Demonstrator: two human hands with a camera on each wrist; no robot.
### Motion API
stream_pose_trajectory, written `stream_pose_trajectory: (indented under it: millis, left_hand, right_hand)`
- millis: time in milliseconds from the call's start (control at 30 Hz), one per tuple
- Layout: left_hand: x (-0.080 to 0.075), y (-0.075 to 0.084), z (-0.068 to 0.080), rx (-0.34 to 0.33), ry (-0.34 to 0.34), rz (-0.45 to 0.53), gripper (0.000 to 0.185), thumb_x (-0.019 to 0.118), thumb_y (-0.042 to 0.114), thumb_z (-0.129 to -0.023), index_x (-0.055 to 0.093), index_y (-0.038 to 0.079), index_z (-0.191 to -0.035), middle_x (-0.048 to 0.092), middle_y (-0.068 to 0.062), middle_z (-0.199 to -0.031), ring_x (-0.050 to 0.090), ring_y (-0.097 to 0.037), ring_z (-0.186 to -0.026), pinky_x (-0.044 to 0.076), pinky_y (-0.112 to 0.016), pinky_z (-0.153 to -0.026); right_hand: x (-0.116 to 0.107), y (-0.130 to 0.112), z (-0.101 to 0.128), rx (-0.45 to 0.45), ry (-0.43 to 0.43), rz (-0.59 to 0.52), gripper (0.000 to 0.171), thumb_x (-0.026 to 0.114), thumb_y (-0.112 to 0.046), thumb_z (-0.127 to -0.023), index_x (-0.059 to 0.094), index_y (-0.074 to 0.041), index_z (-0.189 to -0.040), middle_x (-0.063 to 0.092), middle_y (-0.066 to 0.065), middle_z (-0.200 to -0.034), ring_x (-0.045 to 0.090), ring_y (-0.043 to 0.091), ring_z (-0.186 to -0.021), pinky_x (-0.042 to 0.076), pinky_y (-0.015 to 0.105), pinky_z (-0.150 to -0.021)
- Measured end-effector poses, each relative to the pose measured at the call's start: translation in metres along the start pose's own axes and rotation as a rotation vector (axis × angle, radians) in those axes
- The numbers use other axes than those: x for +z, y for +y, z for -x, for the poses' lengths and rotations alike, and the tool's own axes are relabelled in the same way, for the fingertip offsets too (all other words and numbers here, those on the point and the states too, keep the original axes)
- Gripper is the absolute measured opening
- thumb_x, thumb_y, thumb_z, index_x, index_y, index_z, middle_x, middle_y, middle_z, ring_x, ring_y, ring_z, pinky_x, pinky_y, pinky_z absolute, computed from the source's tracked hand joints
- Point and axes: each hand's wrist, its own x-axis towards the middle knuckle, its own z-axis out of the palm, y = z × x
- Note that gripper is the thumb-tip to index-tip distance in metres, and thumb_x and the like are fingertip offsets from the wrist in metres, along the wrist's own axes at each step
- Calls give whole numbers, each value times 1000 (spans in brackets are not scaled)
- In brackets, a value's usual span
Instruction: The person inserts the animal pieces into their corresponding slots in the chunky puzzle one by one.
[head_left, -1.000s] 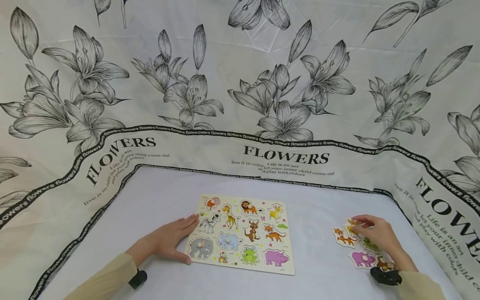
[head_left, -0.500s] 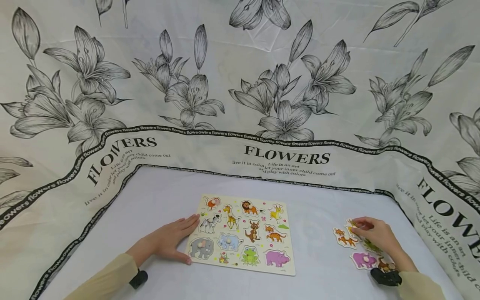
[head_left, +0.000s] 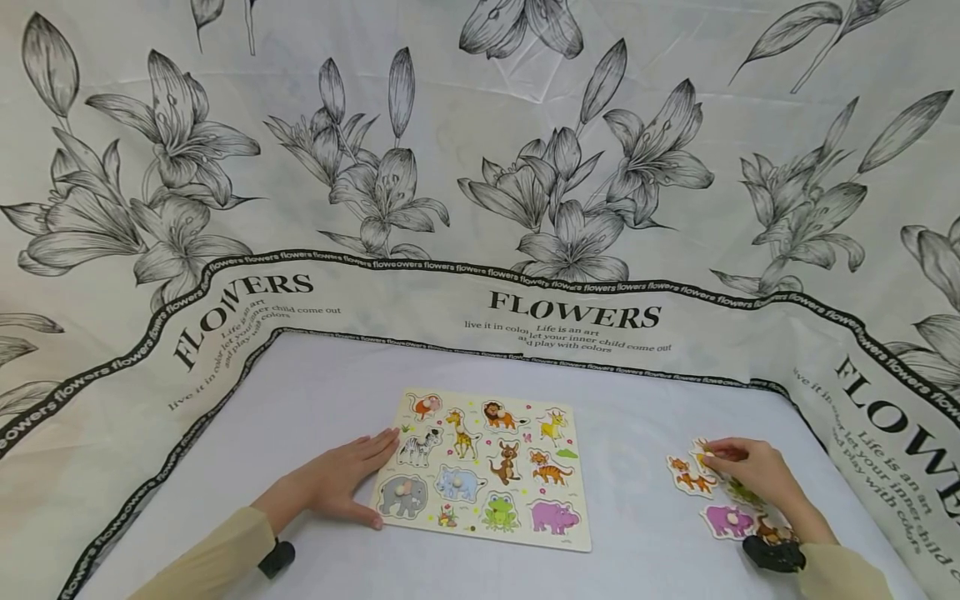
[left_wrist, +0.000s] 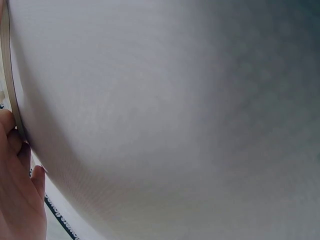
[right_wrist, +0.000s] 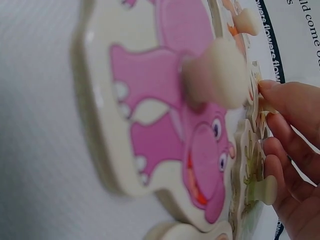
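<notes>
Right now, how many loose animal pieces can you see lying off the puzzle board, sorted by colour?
Orange tiger piece: 1
Yellow piece: 1
Green piece: 1
Purple hippo piece: 1
Brown piece: 1
Total visible: 5

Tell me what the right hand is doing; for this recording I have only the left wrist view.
Observer: The right hand pinches a flat cutout piece with yellow on it, mostly hidden by the fingers.
Operator: I see just the edge of a thin, pale wooden board by the left hand. What fills its near-left corner?
Observer: In the head view, a grey cartoon elephant fills that corner.
</notes>
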Motion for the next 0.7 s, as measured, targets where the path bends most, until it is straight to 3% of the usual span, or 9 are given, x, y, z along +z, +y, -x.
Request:
stream_pose_trajectory:
  millis: [233, 700]
  left_hand:
    - [-1, 0, 0, -6, -5, 2, 112, 59, 76, -73, 24, 4, -152, 19, -11, -161, 23, -27, -147, 30, -44, -118]
    - [1, -1, 0, 2, -6, -1, 112, 57, 77, -74, 23, 4, -152, 18, -11, -161, 23, -27, -148, 29, -44, -118]
  right_hand:
    - [-3, -2, -1, 37, -29, -3, 56, 68, -44, -87, 67, 5, -113, 70, 18, -100, 59, 14, -82, 47, 21, -60]
    - [-4, 2, -4, 48, -42, 17, 55, 68, -44, -87, 67, 5, -112, 71, 13, -94, 54, 14, -78, 43, 23, -59]
